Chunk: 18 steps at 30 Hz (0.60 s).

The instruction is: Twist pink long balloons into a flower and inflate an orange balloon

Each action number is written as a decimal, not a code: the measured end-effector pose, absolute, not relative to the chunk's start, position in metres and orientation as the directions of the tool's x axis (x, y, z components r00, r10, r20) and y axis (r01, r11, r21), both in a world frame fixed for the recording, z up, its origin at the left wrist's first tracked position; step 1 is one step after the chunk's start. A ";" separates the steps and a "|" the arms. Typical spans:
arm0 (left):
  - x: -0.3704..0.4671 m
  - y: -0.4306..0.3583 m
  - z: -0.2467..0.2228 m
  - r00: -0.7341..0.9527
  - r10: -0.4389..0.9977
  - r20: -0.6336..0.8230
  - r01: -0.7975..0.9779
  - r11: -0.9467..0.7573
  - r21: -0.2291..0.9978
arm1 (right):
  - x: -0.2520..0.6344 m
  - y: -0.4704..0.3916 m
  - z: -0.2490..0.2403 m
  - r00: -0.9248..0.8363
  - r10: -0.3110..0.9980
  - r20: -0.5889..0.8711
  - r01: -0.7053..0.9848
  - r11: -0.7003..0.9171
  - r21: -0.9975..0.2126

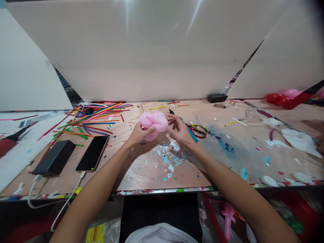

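Observation:
A pink twisted balloon (155,118) with several rounded bubbles is held just above the middle of the wooden table. My left hand (137,135) is closed round its lower left side, the thumb lying across the front near the central twist. At the balloon's right edge is my right hand (182,132), fingers apart and slightly bent; whether the fingertips touch the bubble I cannot tell. Just beyond that hand, partly covered by it, lie scissors (201,130) with yellow and red handles and a tool with a blue handle (193,135).
Uninflated long balloons (93,118) in many colours are heaped at the back left. A phone (92,153) on a cable and a black box (54,158) lie front left. White panels (152,60) stand behind. Red-and-black pump (302,98) and paper (301,140) are at right.

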<state>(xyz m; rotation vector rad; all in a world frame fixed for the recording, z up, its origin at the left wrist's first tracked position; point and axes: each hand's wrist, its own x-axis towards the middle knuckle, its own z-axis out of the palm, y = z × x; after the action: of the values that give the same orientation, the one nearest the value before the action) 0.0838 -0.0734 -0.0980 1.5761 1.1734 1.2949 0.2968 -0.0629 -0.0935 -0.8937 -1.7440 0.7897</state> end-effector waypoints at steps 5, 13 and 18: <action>0.104 -0.093 -0.086 0.169 0.929 0.329 0.112 -0.350 0.930 | 0.286 -0.065 -0.098 -0.228 0.937 0.266 0.078 0.289 -0.954; 0.098 -0.098 -0.081 0.131 0.965 0.226 0.161 -0.245 0.956 | 0.292 -0.060 -0.094 -0.268 0.903 0.337 0.070 0.367 -0.928; 0.089 -0.093 -0.086 0.200 0.968 0.153 0.170 -0.188 0.967 | 0.305 -0.052 -0.092 -0.362 0.877 0.317 0.167 0.395 -0.903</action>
<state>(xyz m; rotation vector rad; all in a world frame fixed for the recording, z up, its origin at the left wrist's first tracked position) 0.0892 -0.0930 -0.0857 1.5590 1.1162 1.0959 0.3054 -0.0523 -0.0919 -0.9097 -1.7838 1.0264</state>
